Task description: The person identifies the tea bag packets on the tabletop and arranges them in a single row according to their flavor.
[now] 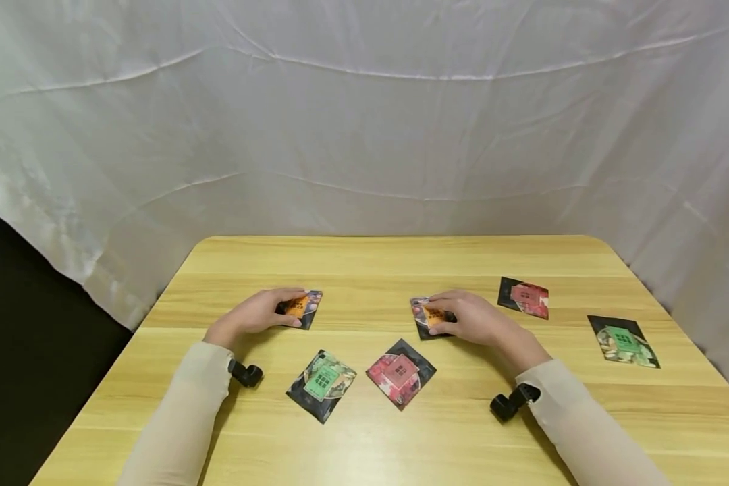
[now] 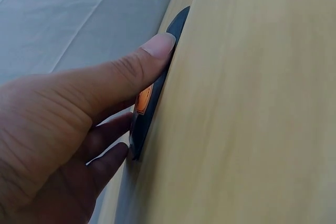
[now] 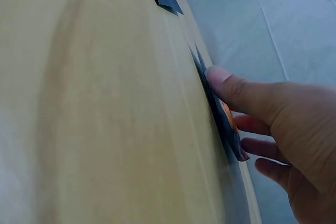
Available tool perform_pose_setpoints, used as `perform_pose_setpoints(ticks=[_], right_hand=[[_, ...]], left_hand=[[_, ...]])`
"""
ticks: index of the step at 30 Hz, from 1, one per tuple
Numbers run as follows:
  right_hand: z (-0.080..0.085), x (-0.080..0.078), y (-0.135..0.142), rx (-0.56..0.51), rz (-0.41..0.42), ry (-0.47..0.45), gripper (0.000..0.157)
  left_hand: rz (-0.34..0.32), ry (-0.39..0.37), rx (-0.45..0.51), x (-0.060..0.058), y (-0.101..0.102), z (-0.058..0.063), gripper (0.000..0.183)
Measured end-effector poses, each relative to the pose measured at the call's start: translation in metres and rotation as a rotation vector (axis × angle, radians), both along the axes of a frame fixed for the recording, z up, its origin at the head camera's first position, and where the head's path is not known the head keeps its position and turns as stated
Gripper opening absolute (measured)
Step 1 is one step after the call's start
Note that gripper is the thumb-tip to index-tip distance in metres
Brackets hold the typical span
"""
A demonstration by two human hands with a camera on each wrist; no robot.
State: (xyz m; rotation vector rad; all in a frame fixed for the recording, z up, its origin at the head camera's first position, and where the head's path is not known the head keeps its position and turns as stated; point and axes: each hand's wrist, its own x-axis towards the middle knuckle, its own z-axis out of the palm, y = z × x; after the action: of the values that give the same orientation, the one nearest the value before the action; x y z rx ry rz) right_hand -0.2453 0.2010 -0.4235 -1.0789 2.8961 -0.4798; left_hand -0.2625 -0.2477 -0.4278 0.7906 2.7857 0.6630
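My left hand holds a flat dark sachet with an orange label at the left rear of the table, thumb on its near edge and fingers on the far one. In the left wrist view the thumb lies along the dark edge of that sachet, low over the wood. Right of centre, my right hand grips a matching orange-labelled sachet by opposite edges. The right wrist view has that sachet between thumb and fingers, its far corner slightly lifted.
Between the forearms lie a green-labelled sachet and a red-labelled sachet. Another red sachet and another green sachet lie to the right. A pale curtain hangs behind the wooden table.
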Motion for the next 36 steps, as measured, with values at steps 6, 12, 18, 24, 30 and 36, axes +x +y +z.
perform_pose_setpoints(ticks=[6, 12, 18, 24, 30, 36], right_hand=[[-0.001, 0.001, 0.002, 0.003, -0.014, -0.005, 0.057], [-0.002, 0.000, 0.004, -0.026, 0.013, -0.036, 0.053], [-0.003, 0.001, 0.005, -0.024, 0.026, -0.023, 0.058], [-0.004, 0.001, 0.005, -0.016, 0.035, 0.000, 0.058], [-0.005, 0.000, 0.005, -0.022, 0.016, 0.003, 0.059], [-0.007, 0.000, 0.004, -0.025, -0.004, -0.009, 0.057]], left_hand=[[0.025, -0.025, 0.022, 0.006, -0.004, -0.001, 0.074], [0.079, -0.049, 0.052, 0.012, -0.012, -0.002, 0.076], [0.102, -0.035, 0.073, 0.015, -0.014, -0.003, 0.074], [0.099, -0.028, 0.069, 0.015, -0.015, -0.002, 0.074], [0.080, -0.023, 0.046, 0.014, -0.014, -0.003, 0.077], [0.093, -0.014, 0.037, 0.014, -0.014, -0.004, 0.077]])
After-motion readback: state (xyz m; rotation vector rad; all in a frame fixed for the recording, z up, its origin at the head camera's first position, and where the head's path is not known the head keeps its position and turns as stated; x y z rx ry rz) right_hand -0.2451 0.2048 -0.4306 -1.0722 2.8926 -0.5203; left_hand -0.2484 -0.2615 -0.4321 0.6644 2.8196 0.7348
